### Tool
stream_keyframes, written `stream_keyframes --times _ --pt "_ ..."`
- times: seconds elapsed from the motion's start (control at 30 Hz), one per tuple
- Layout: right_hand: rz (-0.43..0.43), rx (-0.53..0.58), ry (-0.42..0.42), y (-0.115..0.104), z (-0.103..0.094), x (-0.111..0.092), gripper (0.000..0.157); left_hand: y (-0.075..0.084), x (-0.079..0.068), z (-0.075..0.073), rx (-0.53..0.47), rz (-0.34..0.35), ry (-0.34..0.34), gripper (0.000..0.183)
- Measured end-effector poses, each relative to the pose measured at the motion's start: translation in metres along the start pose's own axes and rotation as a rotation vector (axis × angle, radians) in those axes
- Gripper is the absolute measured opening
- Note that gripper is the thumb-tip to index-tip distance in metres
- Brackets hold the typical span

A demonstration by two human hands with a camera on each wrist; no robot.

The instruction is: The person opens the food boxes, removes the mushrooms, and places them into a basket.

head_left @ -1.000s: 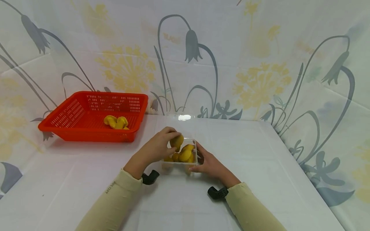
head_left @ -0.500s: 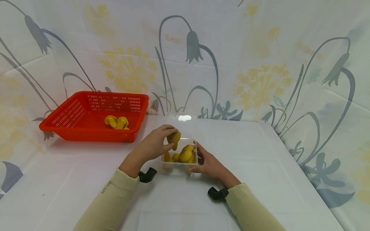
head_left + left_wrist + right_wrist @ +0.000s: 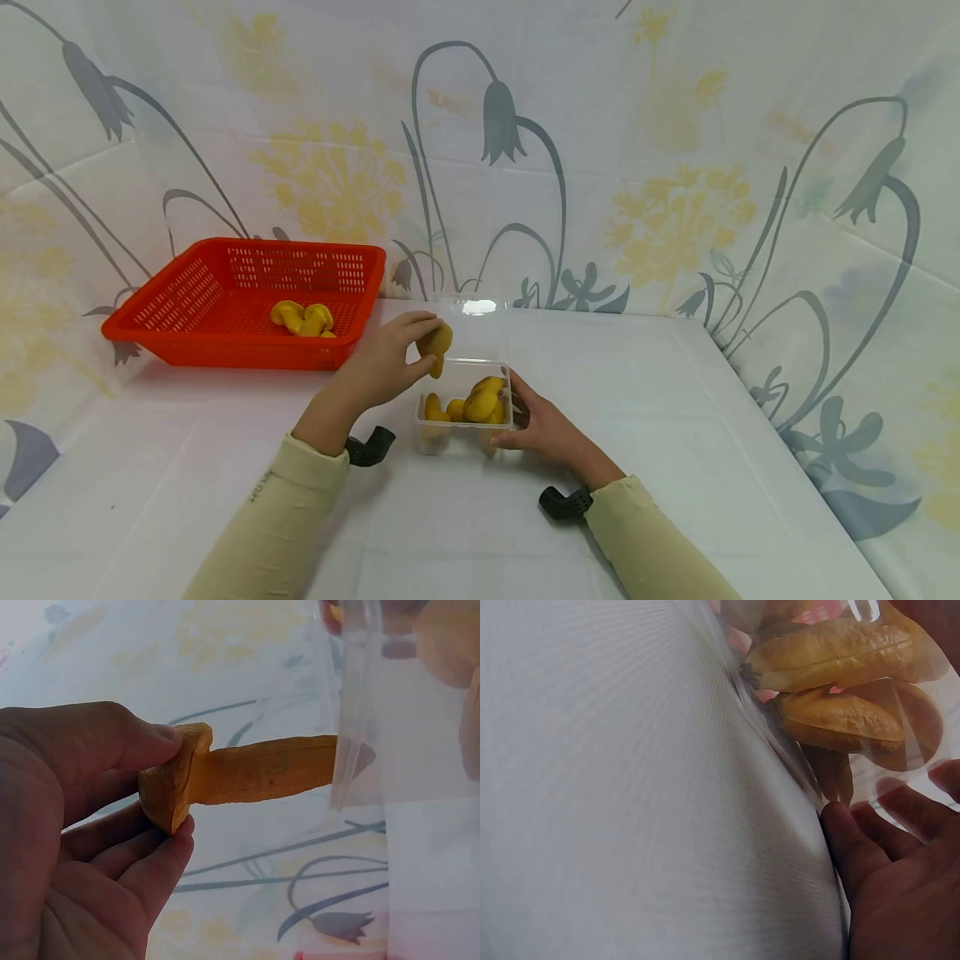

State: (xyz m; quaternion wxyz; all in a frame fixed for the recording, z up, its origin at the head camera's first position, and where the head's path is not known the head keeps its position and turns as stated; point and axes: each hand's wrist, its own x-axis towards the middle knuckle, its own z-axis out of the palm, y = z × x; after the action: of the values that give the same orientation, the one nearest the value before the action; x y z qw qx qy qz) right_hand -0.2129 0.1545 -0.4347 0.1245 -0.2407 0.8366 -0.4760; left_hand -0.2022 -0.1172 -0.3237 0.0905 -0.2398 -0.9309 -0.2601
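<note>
My left hand pinches a yellow mushroom by its cap, above the left back corner of a clear plastic box. The left wrist view shows the thumb on one side of the cap and fingers on the other, with the stem stretching toward the box's see-through wall. Several more yellow mushrooms lie inside the box. My right hand holds the box at its right side, thumb at the near corner and fingers along the wall. Mushrooms show through the plastic in the right wrist view.
A red perforated basket stands at the back left with several yellow mushrooms inside. The box's clear lid is flipped back behind it. White cloth covers the table, and a flower-patterned curtain hangs behind.
My left hand has lifted the mushroom up and left, away from the mushrooms in the box. My right hand stays in place on the box.
</note>
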Motion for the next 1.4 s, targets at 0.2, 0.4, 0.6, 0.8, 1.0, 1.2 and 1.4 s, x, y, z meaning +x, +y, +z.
stream_keyframes --times 0.2,0.4,0.6,0.8,1.0,1.2,1.4 --pt "0.001 0.002 -0.002 0.001 0.0 0.0 0.112 -0.009 -0.001 -0.008 -0.007 -0.013 0.028 0.052" --pt "0.002 -0.008 0.001 0.0 0.001 0.0 0.112 -0.017 -0.003 -0.017 -0.029 -0.031 0.09 0.051" --pt "0.015 -0.013 0.003 -0.001 0.001 -0.001 0.112 -0.025 -0.007 -0.029 -0.045 -0.075 0.125 0.052" --pt "0.036 -0.026 0.002 -0.002 0.002 -0.001 0.112 -0.036 -0.012 -0.042 -0.047 -0.104 0.179 0.049" --pt "0.019 -0.029 0.003 -0.001 0.001 -0.001 0.112 -0.047 -0.018 -0.054 -0.048 -0.141 0.224 0.05" --pt "0.011 -0.03 0.005 0.0 0.0 0.0 0.112 -0.054 -0.023 -0.061 -0.051 -0.178 0.27 0.05" --pt "0.017 -0.029 0.004 -0.002 0.0 -0.001 0.113 -0.06 -0.026 -0.065 -0.053 -0.191 0.309 0.051"
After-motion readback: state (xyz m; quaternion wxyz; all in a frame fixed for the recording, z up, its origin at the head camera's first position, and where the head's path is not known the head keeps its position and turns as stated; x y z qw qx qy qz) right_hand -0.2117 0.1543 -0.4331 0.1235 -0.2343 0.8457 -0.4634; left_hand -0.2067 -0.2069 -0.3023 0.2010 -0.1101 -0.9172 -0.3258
